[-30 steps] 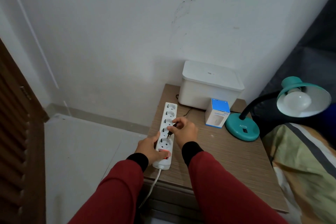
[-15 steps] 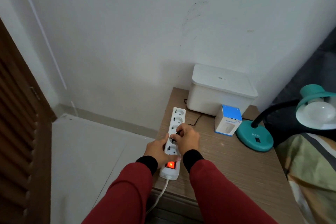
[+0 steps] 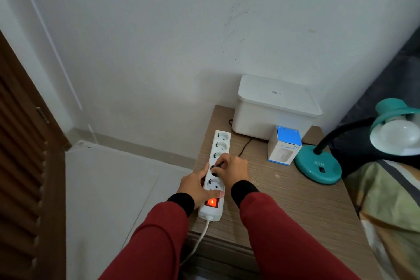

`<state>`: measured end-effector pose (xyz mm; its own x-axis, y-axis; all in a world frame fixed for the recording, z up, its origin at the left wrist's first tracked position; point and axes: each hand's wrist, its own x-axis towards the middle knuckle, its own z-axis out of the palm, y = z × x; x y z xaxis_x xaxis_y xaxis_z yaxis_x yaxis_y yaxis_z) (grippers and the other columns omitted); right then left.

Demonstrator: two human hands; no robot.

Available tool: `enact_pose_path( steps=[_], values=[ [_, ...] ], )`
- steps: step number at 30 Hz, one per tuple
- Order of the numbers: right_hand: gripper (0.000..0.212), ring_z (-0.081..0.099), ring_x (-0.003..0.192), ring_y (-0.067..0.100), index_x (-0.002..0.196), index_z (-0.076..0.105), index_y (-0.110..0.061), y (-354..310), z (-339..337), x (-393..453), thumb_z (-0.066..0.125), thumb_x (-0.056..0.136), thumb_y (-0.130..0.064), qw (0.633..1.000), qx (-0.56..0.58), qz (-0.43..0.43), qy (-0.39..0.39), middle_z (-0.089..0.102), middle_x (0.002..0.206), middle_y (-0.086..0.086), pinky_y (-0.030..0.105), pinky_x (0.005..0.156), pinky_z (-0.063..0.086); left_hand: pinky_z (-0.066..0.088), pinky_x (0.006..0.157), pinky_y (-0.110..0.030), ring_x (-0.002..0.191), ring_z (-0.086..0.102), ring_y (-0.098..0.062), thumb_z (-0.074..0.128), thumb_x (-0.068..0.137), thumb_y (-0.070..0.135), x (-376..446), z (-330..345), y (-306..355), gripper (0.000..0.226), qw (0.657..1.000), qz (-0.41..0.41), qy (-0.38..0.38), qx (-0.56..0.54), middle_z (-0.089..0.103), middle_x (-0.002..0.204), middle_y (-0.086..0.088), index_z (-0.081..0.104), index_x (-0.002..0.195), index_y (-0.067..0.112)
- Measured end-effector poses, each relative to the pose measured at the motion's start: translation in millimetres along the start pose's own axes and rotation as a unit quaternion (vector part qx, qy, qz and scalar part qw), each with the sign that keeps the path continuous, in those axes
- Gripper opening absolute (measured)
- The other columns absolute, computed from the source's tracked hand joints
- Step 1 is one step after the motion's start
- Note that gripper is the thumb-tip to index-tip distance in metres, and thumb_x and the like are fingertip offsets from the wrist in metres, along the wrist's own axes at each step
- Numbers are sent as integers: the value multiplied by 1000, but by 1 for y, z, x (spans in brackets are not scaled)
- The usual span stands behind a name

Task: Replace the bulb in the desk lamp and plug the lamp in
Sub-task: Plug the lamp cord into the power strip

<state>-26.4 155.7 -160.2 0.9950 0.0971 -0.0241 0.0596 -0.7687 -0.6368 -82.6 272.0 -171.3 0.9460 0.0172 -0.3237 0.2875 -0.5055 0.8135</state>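
Observation:
A white power strip (image 3: 221, 141) lies along the left edge of the wooden bedside table (image 3: 284, 200), its red switch (image 3: 212, 202) lit. My left hand (image 3: 197, 185) grips the strip near the switch. My right hand (image 3: 234, 167) pinches the lamp's black plug (image 3: 214, 168), which sits in a middle socket. The black cord (image 3: 244, 149) runs back toward the teal desk lamp (image 3: 318, 166) at the right. A white bulb (image 3: 400, 135) sits in the lamp's shade, unlit.
A white lidded box (image 3: 275, 109) stands against the wall at the back of the table. A small blue-and-white carton (image 3: 285, 145) stands in front of it, beside the lamp base. Bedding (image 3: 391, 207) lies to the right, a brown louvred door (image 3: 25, 177) to the left.
The plug has gone from above the strip down into a middle socket, and the strip's red switch has lit up. My head has shifted, moving the view left and closer.

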Motion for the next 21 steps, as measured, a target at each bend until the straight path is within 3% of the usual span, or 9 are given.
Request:
enact_pose_path(
  steps=[3, 6, 10, 12, 14, 17, 21],
  values=[
    [19, 55, 80, 9, 96, 69, -7, -1, 0, 1, 72, 79, -17, 1000, -26, -4, -16, 71, 99, 7, 4, 63, 37, 46, 92, -19, 106, 59, -9, 82, 69, 32, 1, 0, 0, 97, 1000, -7, 0, 8, 64, 123, 2, 25, 148, 23],
    [24, 63, 102, 17, 102, 70, -10, -9, -11, 7, 71, 80, -16, 993, -92, -9, -75, 69, 111, 7, 14, 77, 39, 44, 96, -21, 115, 57, -13, 79, 72, 37, 0, 0, 4, 98, 999, -11, -7, 51, 61, 127, 0, 22, 149, 22],
    [49, 50, 127, 23, 134, 52, -22, -15, -38, 12, 60, 88, -9, 964, -188, -32, -183, 54, 137, 8, 26, 103, 41, 41, 101, -25, 122, 53, -19, 75, 74, 42, -1, -3, 14, 89, 990, -19, -19, 136, 56, 132, -5, 28, 147, 20],
    [59, 49, 128, 23, 141, 42, -26, -16, -53, 11, 62, 87, -12, 961, -197, -31, -192, 53, 138, 8, 27, 104, 40, 44, 97, -26, 116, 57, -20, 72, 77, 40, -1, -7, 22, 68, 985, -9, -15, 174, 62, 126, -4, 44, 136, 20],
    [55, 49, 128, 25, 140, 42, -19, -16, -65, 9, 61, 89, -16, 951, -235, -26, -197, 53, 138, 10, 29, 104, 40, 46, 97, -28, 114, 59, -21, 68, 81, 38, -1, -13, 33, 54, 978, -10, -9, 208, 64, 124, -4, 52, 129, 20],
    [45, 52, 124, 28, 133, 51, -7, -10, -81, 9, 59, 91, -21, 934, -291, 9, -206, 54, 136, 14, 33, 100, 44, 45, 98, -30, 119, 56, -24, 61, 87, 37, 4, -19, 53, 47, 948, -21, 9, 318, 60, 127, -8, 54, 127, 14],
    [40, 54, 123, 30, 128, 54, -1, 0, -103, 9, 57, 93, -22, 922, -323, 22, -213, 56, 133, 16, 34, 98, 45, 49, 87, -28, 111, 61, -25, 62, 85, 42, 12, -22, 85, 49, 916, -37, 24, 400, 64, 118, -10, 59, 118, 6]
  ],
)
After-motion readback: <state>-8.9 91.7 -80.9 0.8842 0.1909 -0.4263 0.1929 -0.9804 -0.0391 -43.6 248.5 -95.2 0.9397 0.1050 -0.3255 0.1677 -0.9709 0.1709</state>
